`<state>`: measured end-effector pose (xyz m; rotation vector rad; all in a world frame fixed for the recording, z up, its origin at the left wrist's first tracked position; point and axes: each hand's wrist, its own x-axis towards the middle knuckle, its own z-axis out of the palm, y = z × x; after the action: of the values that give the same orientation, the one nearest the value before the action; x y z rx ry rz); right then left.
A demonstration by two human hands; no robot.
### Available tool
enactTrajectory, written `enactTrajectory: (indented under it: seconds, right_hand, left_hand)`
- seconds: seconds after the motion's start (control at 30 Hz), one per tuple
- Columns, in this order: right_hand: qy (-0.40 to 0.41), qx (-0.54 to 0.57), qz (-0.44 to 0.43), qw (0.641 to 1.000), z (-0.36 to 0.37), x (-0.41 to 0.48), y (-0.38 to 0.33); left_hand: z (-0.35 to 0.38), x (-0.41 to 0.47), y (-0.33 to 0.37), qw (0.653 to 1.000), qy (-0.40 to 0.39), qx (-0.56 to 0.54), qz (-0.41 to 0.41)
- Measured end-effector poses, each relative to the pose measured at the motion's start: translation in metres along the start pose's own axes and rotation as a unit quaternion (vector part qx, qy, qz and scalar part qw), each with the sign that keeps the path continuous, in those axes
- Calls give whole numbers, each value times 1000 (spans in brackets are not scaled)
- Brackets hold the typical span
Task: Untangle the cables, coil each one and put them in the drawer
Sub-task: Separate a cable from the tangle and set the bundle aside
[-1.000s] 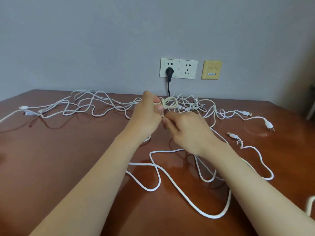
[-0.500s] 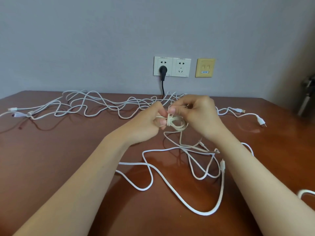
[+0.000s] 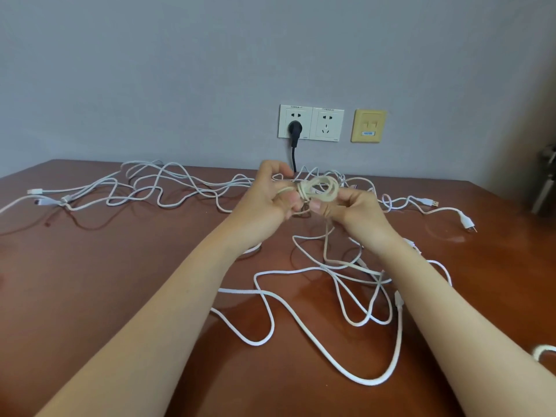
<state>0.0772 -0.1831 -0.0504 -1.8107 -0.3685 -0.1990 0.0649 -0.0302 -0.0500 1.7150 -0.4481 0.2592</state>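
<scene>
Above the middle of the brown table [image 3: 120,281] both hands hold a small coil of thin cream cable [image 3: 319,189]. My left hand [image 3: 270,200] grips the coil's left side, with a turn of cable round a finger. My right hand [image 3: 352,209] pinches its right side from below. The loose tail hangs down to a tangle of white cables [image 3: 355,284] on the table under my right forearm. A thick white cable [image 3: 301,320] loops across the near side. More tangled white cables [image 3: 156,188] stretch along the back left. No drawer is in view.
A black plug [image 3: 294,129] sits in a white wall socket, its cord dropping behind the table. White plugs [image 3: 466,221] and a USB end [image 3: 427,202] lie at the right. A metal object [image 3: 546,188] stands at the far right edge.
Both hands have lifted the coil higher and farther from me. My right hand moved from above the coil to under its right side; the coil now stands up between the hands.
</scene>
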Motion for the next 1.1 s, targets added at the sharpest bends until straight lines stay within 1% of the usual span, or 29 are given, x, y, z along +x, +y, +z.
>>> enactTrajectory:
  seconds: [0.1,0.13,0.17,0.2,0.27,0.3,0.33,0.37,0.4,0.47,0.57,0.63,0.73,0.83,0.9,0.97,1.1]
  right_hand:
    - [29,-24,-14,999,6,1,-1]
    - [37,-63,-37,997,9,1,0]
    - [42,-125,-72,989,12,0,1]
    - [45,-206,-118,970,16,-2,2]
    - [31,-345,-222,911,26,-9,-3]
    - [26,-380,-269,885,30,-13,-6]
    - [24,-393,-307,867,32,-14,-7]
    - [27,-389,-330,860,33,-15,-9]
    - [26,-376,-329,866,33,-16,-10]
    - [28,-331,-293,897,27,-13,-10]
    - [44,-268,-244,931,21,-12,-11]
    - [57,-211,-215,952,19,-13,-14]
    - [75,-101,-159,979,14,-11,-15]
    - [74,-26,-117,990,8,-10,-14]
    - [77,-8,-111,991,8,-9,-13]
    - [90,0,-110,990,8,-8,-12]
    - [105,32,-97,989,8,-7,-10]
  left_hand:
    - [-1,5,-3,997,76,10,-6]
    - [-1,7,-5,995,100,21,-10]
    - [-1,8,-6,992,124,32,-16]
    - [-2,8,-7,988,144,48,-20]
    - [-5,6,-9,979,162,121,-21]
    - [-5,4,-8,972,159,172,-19]
    - [-4,2,-8,964,150,220,-15]
    - [-2,-1,-8,956,137,258,-10]
    - [1,-2,-7,950,122,287,-6]
    - [8,-4,-5,940,92,327,6]
    - [15,-6,-1,930,68,361,22]
    - [17,-6,1,928,73,363,27]
    - [20,-6,2,938,67,340,24]
    - [23,-8,5,948,44,314,3]
    - [23,-9,7,962,40,269,-12]
    - [25,-9,8,979,47,195,-25]
    - [28,-7,3,992,42,122,-12]
